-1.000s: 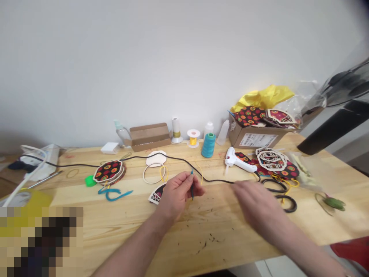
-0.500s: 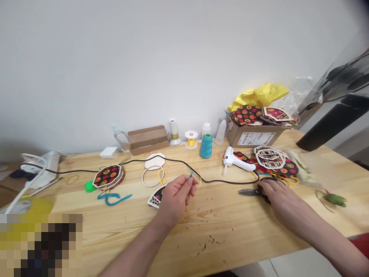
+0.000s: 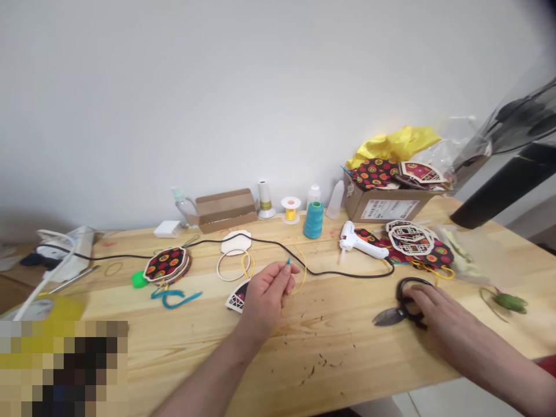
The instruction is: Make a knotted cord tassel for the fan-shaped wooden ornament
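My left hand is closed in a pinch over the middle of the table. A short teal cord tip pokes out between its thumb and forefinger. Behind that hand, partly hidden, is a fan-shaped wooden-framed ornament with patterned cloth, and a thin yellow cord curves beside the fingers. At the right, my right hand has its fingers on the black handles of a pair of scissors, whose blades point left. The white glue gun lies beyond it.
A black cable snakes across the table. Patterned round ornaments with teal cord lie left. Along the wall stand a teal thread cone, a yellow spool and a full cardboard box. Dark scraps lie near the front edge.
My right hand has drawn the scissors toward the front edge of the table, away from the cable and the glue gun. My left hand keeps its pinch in about the same place.
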Available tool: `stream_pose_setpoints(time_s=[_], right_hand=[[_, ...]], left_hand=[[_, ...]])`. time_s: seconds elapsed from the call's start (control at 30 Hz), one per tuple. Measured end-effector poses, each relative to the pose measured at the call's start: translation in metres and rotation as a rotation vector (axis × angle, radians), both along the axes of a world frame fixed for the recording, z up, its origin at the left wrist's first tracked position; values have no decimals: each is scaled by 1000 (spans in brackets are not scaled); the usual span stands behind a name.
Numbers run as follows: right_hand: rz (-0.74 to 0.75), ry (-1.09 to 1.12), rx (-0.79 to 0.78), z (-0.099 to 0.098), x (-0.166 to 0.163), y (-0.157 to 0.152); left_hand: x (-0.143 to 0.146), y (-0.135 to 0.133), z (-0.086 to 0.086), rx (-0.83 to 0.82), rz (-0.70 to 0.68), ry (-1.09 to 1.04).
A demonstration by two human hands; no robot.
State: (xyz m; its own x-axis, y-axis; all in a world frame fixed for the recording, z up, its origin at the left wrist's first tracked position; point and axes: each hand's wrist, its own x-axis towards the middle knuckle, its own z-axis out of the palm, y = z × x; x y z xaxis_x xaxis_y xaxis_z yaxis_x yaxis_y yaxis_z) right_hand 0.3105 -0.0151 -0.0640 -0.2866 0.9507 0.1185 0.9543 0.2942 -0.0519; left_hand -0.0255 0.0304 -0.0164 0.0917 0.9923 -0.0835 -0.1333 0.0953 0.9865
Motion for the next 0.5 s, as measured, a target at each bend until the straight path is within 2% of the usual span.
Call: stream_pose_setpoints(time_s=[0.1, 0.2, 0.27, 0.37, 0.5], right_hand=[[51, -16, 40, -1, 4, -5], [56, 18, 8, 12, -1, -4], [50, 63, -55, 24, -5, -4], [60, 168, -228, 44, -16, -5], [39, 425, -381, 68, -44, -1]], left_hand=[[0, 0, 0, 9, 8, 1], [0, 1, -1, 14, 14, -2], [0, 1, -2, 22, 11, 8], [0, -1, -2, 40, 2, 24], [1, -3, 1, 35, -26, 26]])
